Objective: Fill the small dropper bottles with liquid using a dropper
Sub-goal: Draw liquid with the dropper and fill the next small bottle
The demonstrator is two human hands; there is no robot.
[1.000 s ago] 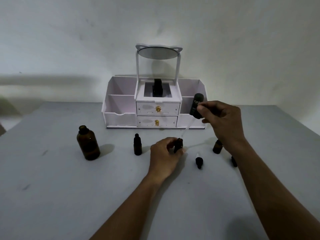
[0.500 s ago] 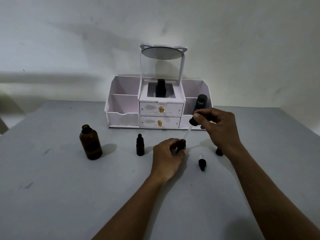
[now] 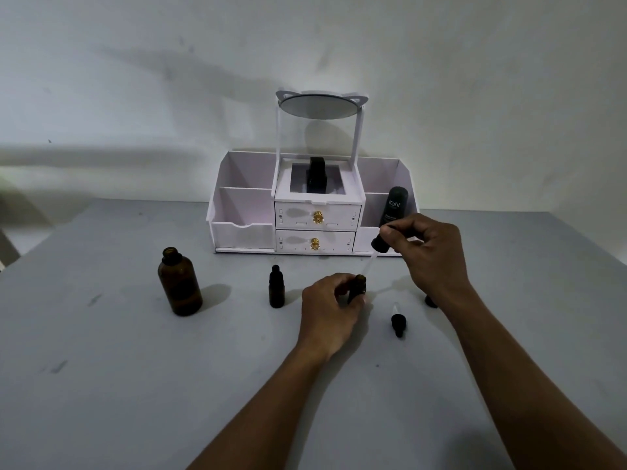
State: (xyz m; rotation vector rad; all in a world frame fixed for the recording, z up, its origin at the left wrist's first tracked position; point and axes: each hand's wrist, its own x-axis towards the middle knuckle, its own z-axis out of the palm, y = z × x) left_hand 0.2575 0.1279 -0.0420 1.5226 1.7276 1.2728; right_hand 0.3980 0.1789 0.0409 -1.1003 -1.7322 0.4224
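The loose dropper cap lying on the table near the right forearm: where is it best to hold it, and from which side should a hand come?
Grip the loose dropper cap at its wide black collar, coming from above with finger and thumb on its two sides. It lies flat, its clear glass tip pointing away toward the organizer, so the collar is likely the firmest part; the thin tip looks fragile. The table around it is bare.

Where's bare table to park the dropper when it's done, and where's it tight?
Free: the near table in front of the large amber bottle, and the right side beyond the right hand. Also the gap between that bottle and the capped small bottle. Crowded: around the left hand, where the loose dropper cap lies.
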